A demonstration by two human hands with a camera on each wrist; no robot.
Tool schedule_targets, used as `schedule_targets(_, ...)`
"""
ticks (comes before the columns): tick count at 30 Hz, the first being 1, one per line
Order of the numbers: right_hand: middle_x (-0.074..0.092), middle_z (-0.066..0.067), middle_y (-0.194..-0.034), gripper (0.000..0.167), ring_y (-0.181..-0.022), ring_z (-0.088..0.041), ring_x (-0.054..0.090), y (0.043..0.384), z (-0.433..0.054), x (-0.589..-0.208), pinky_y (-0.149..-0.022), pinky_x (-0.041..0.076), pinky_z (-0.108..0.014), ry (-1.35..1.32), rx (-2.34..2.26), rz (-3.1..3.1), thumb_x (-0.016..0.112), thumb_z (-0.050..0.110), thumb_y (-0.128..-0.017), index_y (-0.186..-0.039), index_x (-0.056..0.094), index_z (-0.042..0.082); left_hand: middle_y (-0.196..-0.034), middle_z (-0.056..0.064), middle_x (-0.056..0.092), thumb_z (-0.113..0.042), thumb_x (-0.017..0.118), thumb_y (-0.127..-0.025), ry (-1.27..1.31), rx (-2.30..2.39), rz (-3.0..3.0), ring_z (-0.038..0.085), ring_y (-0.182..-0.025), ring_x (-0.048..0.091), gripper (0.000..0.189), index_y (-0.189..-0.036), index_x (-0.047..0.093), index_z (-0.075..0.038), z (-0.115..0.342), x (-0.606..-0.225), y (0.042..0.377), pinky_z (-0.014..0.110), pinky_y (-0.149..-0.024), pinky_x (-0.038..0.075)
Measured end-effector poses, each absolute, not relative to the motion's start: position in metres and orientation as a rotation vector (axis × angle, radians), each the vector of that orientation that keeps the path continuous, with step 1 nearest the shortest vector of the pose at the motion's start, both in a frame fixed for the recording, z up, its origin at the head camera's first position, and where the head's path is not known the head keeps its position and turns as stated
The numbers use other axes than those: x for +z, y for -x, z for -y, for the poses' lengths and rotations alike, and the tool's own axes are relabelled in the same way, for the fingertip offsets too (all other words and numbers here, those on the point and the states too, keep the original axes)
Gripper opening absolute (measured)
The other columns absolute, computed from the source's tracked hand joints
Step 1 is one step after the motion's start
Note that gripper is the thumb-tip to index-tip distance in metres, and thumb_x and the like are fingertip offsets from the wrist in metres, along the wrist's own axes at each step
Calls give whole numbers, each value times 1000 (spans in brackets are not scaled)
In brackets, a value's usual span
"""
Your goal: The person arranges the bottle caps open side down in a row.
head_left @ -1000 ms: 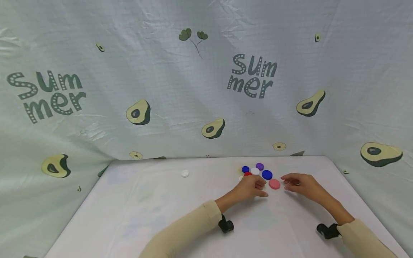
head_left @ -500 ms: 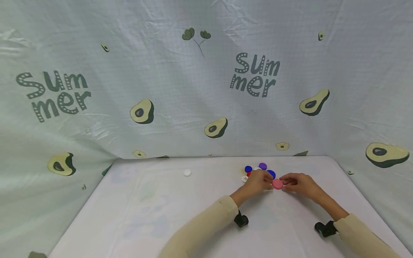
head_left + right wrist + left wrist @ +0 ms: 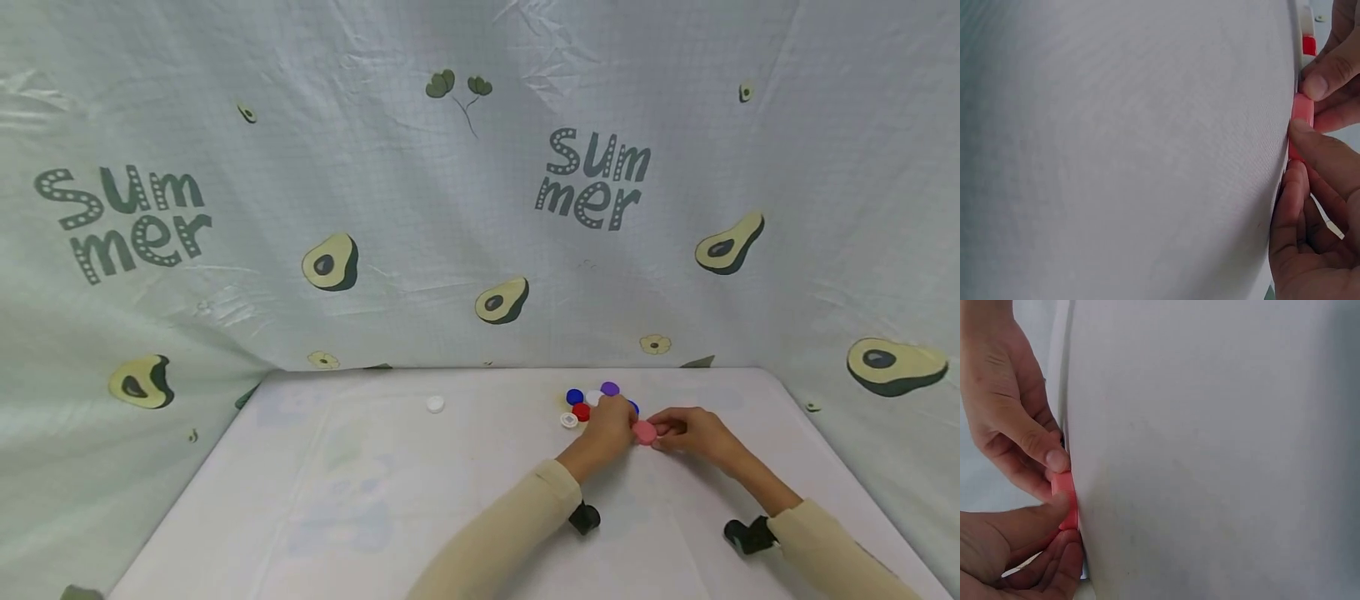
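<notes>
- Head view: the left hand (image 3: 609, 425) and right hand (image 3: 696, 432) both pinch the pink cap (image 3: 644, 432), right of centre in the frame's lower half.
- Red cap (image 3: 581, 412) and purple cap (image 3: 610, 388) lie near the left hand on the bench (image 3: 375, 500).
- Well apart, left of centre: a lone white cap (image 3: 435, 404).

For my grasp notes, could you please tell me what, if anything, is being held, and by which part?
The pink disc, held by its rim: left hand on one side, right hand on the other.
</notes>
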State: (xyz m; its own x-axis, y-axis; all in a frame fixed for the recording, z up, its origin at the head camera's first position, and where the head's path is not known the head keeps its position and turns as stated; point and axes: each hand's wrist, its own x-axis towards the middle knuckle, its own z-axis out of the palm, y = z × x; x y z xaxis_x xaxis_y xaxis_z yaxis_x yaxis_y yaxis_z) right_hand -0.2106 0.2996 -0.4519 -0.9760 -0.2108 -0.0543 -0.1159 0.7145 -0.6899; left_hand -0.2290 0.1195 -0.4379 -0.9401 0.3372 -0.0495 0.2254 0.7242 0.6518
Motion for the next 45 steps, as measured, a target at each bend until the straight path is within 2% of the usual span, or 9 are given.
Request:
schedule_targets(5, 68, -3, -93, 34, -85, -19, 58, 210, -299, -453, -68, 51, -21, 271, -1087, -2816, 82, 15, -86, -114, 71, -2, -71, -1, 60, -4, 84, -83, -421, 1066, -2717, 10, -64, 53, 12, -94, 78, -4, -120, -439, 229, 17, -59, 49)
schedule_targets(13, 70, -3, -93, 36, -83, -15, 60, 204, -302, -457, -68, 53, -19, 266, -1133, -2814, 83, 16, -85, -114, 71, -2, -81, -5, 65, -9, 84, -84, -626, 1061, -2710, 4, -73, 52, 25, -108, 78, -6, -112, -444, 226, 13, -65, 47)
schedule_targets(23, 73, -6, -100, 37, -85, -12, 65, 197, -295, -452, -72, 55, -18, 386, -1153, -2860, 80, 11, -87, -119, 70, -5, -80, -5, 64, -2, 79, -87, -742, 1313, -2638, 3, -72, 52, 22, -109, 77, -2, -92, -445, 220, 11, -64, 48)
schedule_targets(28, 73, -4, -97, 35, -83, -7, 63, 197, -288, -447, -72, 56, -19, 446, -1189, -2904, 79, 8, -88, -119, 70, -4, -86, -2, 67, 2, 78, -87, -816, 1386, -2657, 2, -74, 53, 19, -106, 76, -1, -82, -443, 221, 10, -66, 48)
schedule_targets(34, 74, -9, -101, 37, -83, -4, 65, 193, -277, -437, -72, 56, -18, 477, -1236, -2922, 80, 7, -87, -120, 69, -6, -91, -2, 64, 0, 78, -87, -811, 1381, -2697, 3, -82, 55, 20, -107, 75, -1, -75, -438, 220, 10, -71, 47)
schedule_targets(41, 73, -10, -104, 39, -87, -12, 68, 185, -267, -425, -76, 58, -20, 512, -1224, -2979, 80, 6, -86, -122, 69, -5, -98, 0, 62, -5, 77, -89, -796, 1468, -2657, 3, -86, 54, 25, -113, 72, -1, -63, -430, 215, 11, -76, 49)
schedule_targets(45, 72, -9, -104, 40, -87, -12, 68, 183, -262, -421, -76, 59, -22, 509, -1235, -2976, 80, 6, -86, -123, 68, -4, -102, 0, 62, -9, 77, -89, -818, 1527, -2588, 0, -88, 56, 29, -116, 71, -2, -52, -426, 213, 10, -80, 50)
